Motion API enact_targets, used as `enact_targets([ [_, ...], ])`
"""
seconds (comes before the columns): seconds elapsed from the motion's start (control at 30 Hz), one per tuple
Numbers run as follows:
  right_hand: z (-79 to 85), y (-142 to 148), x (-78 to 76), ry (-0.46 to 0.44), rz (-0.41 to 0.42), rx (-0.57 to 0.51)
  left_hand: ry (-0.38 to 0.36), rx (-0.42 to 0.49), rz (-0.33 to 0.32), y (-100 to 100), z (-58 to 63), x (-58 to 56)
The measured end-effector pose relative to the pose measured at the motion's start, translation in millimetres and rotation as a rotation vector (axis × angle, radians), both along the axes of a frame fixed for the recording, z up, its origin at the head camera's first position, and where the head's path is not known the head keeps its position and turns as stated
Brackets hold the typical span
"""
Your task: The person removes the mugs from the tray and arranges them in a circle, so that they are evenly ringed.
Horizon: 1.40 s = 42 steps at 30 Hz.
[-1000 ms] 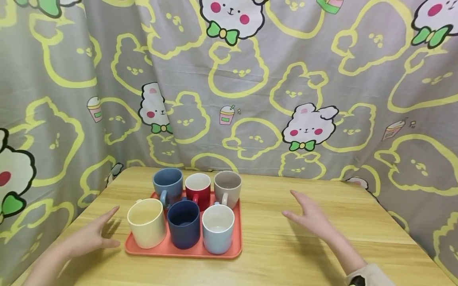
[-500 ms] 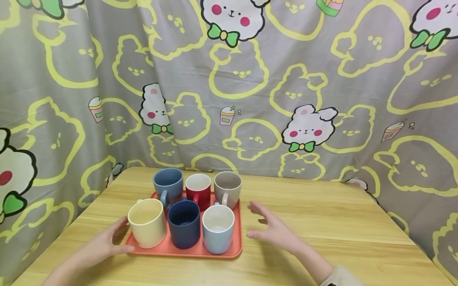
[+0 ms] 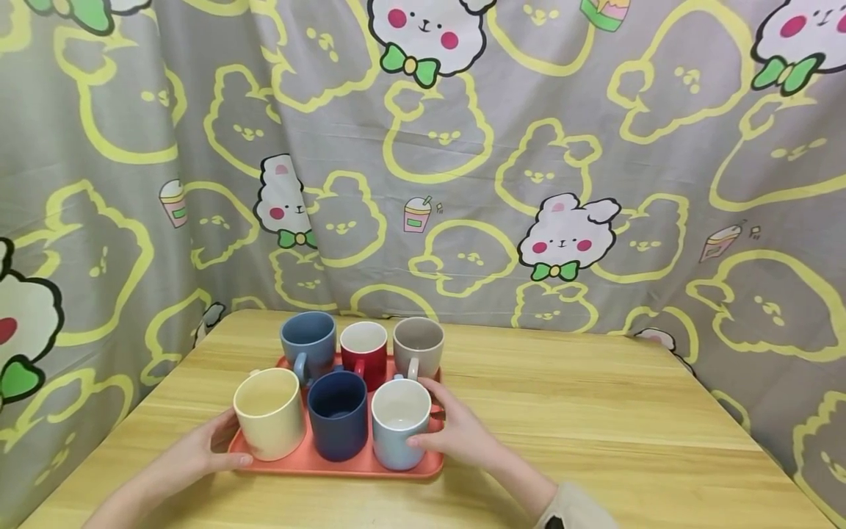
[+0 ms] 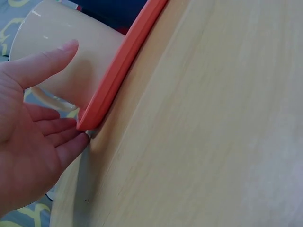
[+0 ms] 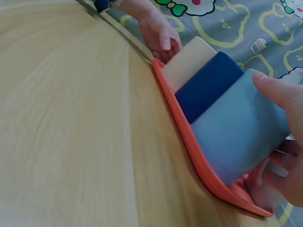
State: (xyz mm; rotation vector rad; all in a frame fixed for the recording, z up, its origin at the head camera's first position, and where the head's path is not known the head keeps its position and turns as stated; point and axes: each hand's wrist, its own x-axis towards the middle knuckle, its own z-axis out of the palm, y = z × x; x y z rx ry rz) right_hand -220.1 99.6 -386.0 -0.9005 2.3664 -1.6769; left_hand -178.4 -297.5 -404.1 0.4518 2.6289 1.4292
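An orange-red tray [image 3: 344, 464] on the table holds two rows of mugs. In front stand a cream mug [image 3: 271, 422], a navy mug [image 3: 338, 426] and a light blue mug [image 3: 399, 441]. My left hand [image 3: 198, 448] is at the tray's left end beside the cream mug; in the left wrist view its fingertips are at the tray's corner, the thumb extended in front of the mug. My right hand [image 3: 463, 433] is at the right end, its thumb in front of the light blue mug and its fingers, slightly bent, beside it. Whether the thumbs touch the mugs is unclear.
Behind stand a blue mug [image 3: 308, 342], a red mug [image 3: 364, 356] with a white inside and a grey mug [image 3: 418, 345]. A wooden table [image 3: 595, 411] extends to the right of the tray. A patterned curtain [image 3: 463, 176] hangs behind and at the sides.
My right hand has moved left from over the table to the light blue mug and the tray's right end. My left hand has moved right to the tray's left end. The tray and mugs stay put.
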Motion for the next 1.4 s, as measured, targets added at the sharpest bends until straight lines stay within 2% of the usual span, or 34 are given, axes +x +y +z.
enact_targets([
  [0.13, -5.1, -8, -2.0, -0.022, -0.011, -0.067, -0.013, 0.001, 0.004, 0, -0.6, -1.2],
  [0.27, -8.7, -12, -2.1, 0.022, -0.048, -0.056, -0.043, 0.0, -0.008, -1, 0.4, -0.6],
  [0.43, -8.4, -14, 1.0, 0.045, -0.084, -0.032, -0.167, 0.009, 0.008, -4, 6.8, -1.0],
  [0.53, -7.1, -15, 4.0, 0.037, -0.093, -0.031, -0.207, 0.005, 0.013, -5, 9.0, -2.2],
  [0.8, -9.4, -19, 8.8, 0.054, -0.137, -0.02, -0.196, 0.035, -0.05, -11, 6.2, -3.4],
  [0.93, -13.3, -22, 7.7, 0.064, -0.154, -0.023, -0.212, 0.053, -0.054, -11, 5.5, -3.4],
  [1.2, -18.4, -29, 8.6, 0.122, -0.204, -0.023, -0.189, 0.059, -0.06, -11, 4.4, -2.5],
  [1.4, -15.5, -32, 10.3, 0.111, -0.204, -0.004, -0.188, 0.061, -0.056, -10, 6.9, -2.5],
])
